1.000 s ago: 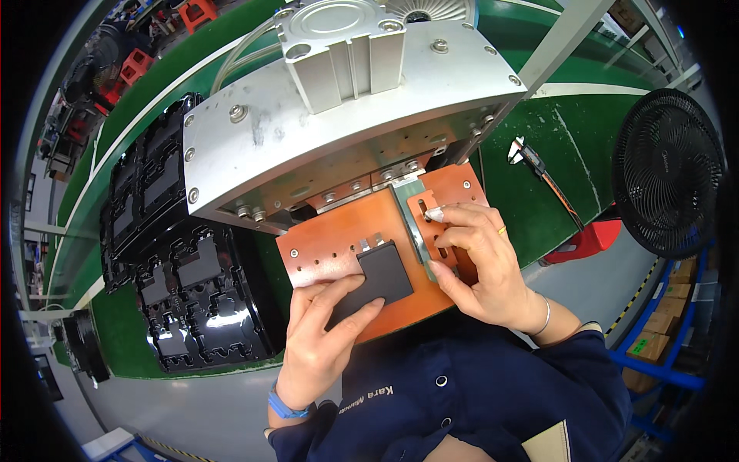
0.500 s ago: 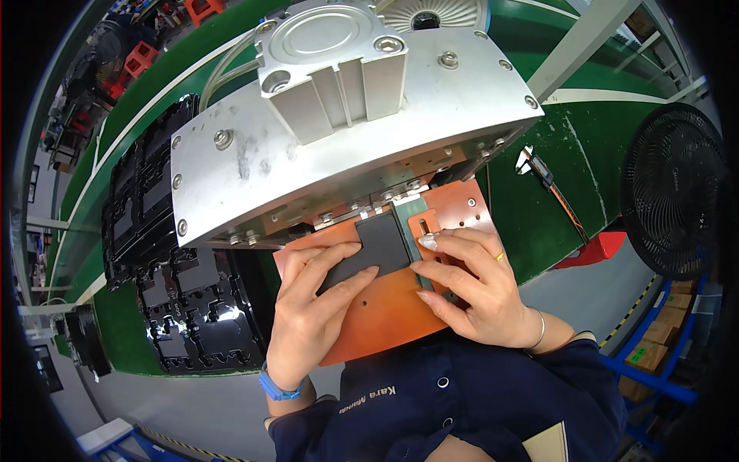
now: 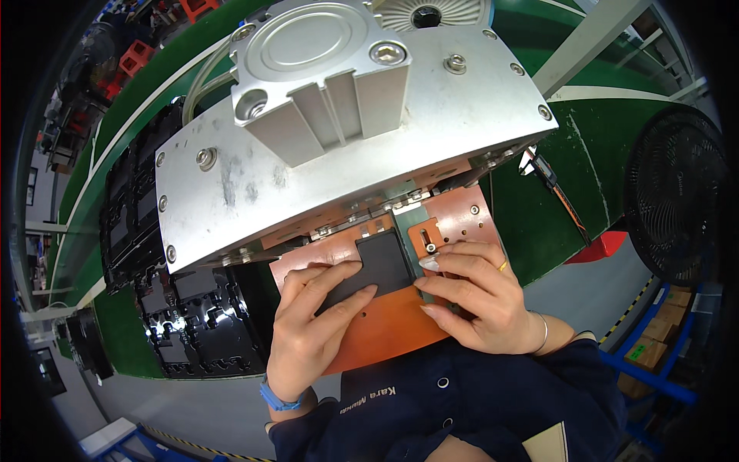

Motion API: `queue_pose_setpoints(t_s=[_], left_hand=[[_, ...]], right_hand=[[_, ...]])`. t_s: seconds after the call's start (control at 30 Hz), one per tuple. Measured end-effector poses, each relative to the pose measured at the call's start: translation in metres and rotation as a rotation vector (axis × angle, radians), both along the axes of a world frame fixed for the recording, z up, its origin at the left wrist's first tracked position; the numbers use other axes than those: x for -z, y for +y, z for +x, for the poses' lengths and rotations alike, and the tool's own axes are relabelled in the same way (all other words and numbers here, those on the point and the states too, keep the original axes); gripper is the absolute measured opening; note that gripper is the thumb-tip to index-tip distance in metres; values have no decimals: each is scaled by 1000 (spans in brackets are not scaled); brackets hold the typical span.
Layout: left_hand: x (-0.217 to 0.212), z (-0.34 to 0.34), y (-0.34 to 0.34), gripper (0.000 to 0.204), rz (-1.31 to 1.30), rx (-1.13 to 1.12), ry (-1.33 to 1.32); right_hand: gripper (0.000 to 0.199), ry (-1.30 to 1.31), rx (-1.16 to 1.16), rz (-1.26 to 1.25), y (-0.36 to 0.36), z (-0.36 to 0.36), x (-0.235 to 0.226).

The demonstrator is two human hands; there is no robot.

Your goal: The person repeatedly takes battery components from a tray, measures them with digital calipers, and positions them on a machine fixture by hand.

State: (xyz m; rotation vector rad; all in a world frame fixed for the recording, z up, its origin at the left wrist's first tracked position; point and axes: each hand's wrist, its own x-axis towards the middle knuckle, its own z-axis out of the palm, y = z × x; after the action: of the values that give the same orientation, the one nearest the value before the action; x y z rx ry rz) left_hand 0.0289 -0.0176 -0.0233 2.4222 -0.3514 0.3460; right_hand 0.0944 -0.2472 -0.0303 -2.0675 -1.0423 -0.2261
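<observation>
A flat dark grey rectangular block [image 3: 384, 260] lies on the orange plate [image 3: 385, 333] that sticks out from under a metal press. My left hand [image 3: 312, 331] is closed on the block's left part, its index finger along the far side and its thumb along the near side. My right hand [image 3: 485, 296] rests at the block's right edge with its fingers apart, their tips by a green strip [image 3: 408, 223]. Just beyond these fingertips sits a small orange slotted piece [image 3: 425, 233] with a screw in its slot. The palm side of the right hand is hidden.
The silver press housing [image 3: 339, 169] with a square cylinder [image 3: 323, 85] on top rises beyond my hands. Glossy black trays [image 3: 204, 316] lie at the left. On the green table [image 3: 531, 239] at the right are a caliper [image 3: 558, 189] and a black fan [image 3: 673, 192].
The press looks nearer and lower in the picture, as the view has shifted. Both hands keep nearly the same hold. The right fingers sit slightly lower, and the slot's screw shows more.
</observation>
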Motion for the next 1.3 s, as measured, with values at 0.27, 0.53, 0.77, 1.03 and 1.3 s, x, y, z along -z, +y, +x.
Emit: queue_pose_setpoints(t_s=[0.27,0.53,0.77,1.03,1.3], left_hand=[[0,-22,0,36,-9,-18,6],[6,-33,2,37,-69,-23,3],[6,-33,3,37,-83,6,5],[4,-28,5,37,-71,28,-11],[2,-4,1,34,-60,17,-31]], right_hand=[[32,-197,43,-225,9,9,-16],[42,-18,52,-362,28,-9,-16],[44,31,108,-304,29,-18,-10],[38,-136,234,-274,6,-15,-7],[43,-90,84,-125,2,-7,-1]])
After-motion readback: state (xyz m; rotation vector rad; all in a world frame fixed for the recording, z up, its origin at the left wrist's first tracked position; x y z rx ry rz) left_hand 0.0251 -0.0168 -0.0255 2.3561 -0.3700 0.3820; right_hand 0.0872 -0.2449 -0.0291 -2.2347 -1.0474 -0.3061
